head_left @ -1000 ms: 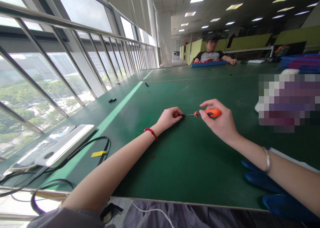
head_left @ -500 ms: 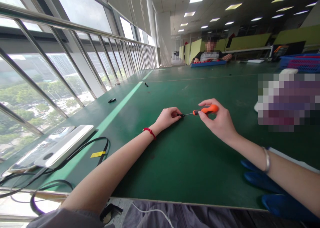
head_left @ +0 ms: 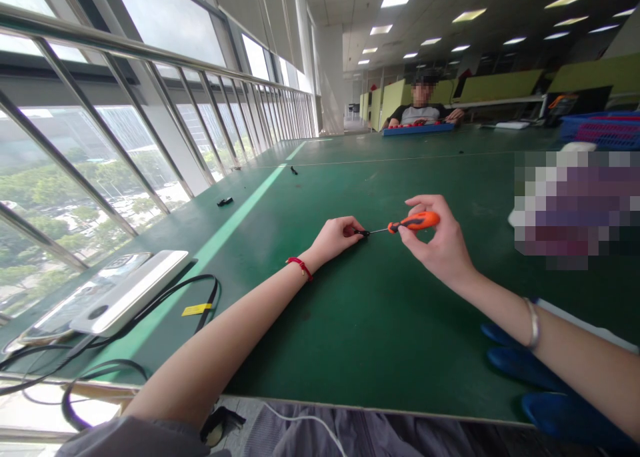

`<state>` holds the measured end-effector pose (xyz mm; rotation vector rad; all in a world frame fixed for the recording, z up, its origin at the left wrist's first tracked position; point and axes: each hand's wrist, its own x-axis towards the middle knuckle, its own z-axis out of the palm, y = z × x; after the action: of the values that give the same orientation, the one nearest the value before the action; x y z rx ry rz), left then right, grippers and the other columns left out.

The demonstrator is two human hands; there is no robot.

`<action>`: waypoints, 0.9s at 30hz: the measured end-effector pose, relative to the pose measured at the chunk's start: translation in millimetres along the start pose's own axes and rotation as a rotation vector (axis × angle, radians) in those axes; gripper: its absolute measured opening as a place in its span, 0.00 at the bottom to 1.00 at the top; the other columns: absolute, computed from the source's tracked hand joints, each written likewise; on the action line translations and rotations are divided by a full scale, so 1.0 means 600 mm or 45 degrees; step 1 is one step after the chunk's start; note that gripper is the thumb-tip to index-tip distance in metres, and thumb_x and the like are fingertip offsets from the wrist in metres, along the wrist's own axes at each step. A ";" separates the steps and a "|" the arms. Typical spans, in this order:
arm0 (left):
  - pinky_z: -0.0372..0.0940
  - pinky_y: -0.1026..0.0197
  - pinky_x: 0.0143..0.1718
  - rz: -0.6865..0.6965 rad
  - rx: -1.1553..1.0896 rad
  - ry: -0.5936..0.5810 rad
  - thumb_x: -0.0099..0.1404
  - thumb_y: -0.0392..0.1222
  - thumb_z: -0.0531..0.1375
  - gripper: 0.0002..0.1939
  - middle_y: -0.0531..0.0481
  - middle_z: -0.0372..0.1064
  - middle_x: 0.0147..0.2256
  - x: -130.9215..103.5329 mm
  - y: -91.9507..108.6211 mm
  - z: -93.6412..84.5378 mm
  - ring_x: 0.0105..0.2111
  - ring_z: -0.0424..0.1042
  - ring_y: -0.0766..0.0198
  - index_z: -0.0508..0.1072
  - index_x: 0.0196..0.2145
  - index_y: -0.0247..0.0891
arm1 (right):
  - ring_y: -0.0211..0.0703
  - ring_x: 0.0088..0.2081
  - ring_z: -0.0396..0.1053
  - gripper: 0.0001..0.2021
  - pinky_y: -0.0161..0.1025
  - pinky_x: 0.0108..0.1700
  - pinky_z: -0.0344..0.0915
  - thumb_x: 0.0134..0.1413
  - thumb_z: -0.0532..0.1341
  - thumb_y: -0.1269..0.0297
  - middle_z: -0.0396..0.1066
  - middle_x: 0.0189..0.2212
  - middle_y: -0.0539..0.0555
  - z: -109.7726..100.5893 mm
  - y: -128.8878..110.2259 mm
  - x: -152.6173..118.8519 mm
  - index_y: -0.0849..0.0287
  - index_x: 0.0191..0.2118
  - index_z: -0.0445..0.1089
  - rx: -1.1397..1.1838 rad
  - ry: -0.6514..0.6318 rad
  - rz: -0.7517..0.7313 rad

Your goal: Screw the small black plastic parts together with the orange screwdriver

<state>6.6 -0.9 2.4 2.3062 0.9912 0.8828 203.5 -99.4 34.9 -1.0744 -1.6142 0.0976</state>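
Note:
Between thumb and fingers, my left hand (head_left: 338, 237) pinches a small black part (head_left: 363, 233) just above the green table (head_left: 350, 337). An orange and black screwdriver (head_left: 420, 221) lies nearly level, its thin shaft pointing left and its tip at the black part. Its handle is in my right hand (head_left: 440, 240), with the thumb below and some fingers raised off it. Whether the tip sits in a screw is too small to tell.
Two small black pieces (head_left: 225, 202) (head_left: 294, 170) lie left on the table. A white power bank (head_left: 133, 293) with black cables is at the near left. Blue objects (head_left: 555, 403) lie under my right forearm. Across the table, a person sits behind a blue tray (head_left: 419, 129).
The fingers of my right hand have shifted and opened slightly around the screwdriver handle, which has turned a little. My left hand still holds the black part in the same place.

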 end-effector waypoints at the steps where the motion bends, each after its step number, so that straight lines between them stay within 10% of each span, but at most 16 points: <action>1: 0.64 0.65 0.33 0.000 0.000 -0.001 0.58 0.40 0.60 0.08 0.50 0.72 0.28 0.000 0.000 0.000 0.28 0.69 0.66 0.75 0.34 0.34 | 0.41 0.28 0.66 0.16 0.40 0.35 0.65 0.46 0.62 0.65 0.65 0.28 0.48 0.000 0.001 0.000 0.55 0.43 0.62 0.005 -0.004 0.004; 7: 0.64 0.65 0.33 -0.016 0.004 0.016 0.57 0.39 0.61 0.07 0.51 0.71 0.27 -0.001 0.003 0.000 0.28 0.68 0.67 0.75 0.34 0.34 | 0.39 0.22 0.66 0.07 0.37 0.27 0.61 0.53 0.60 0.58 0.67 0.21 0.48 -0.001 -0.003 -0.003 0.55 0.30 0.67 -0.009 -0.168 0.081; 27: 0.63 0.65 0.31 -0.002 0.054 0.013 0.58 0.40 0.59 0.07 0.50 0.71 0.28 -0.001 -0.003 0.004 0.29 0.68 0.66 0.74 0.34 0.35 | 0.42 0.30 0.68 0.15 0.40 0.35 0.66 0.47 0.62 0.66 0.67 0.28 0.49 -0.001 0.000 0.001 0.55 0.43 0.63 -0.013 0.006 -0.040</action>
<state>7.1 -0.7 -0.3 2.3379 1.0247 0.8819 204.0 -99.1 35.3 -1.0560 -1.6289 0.0657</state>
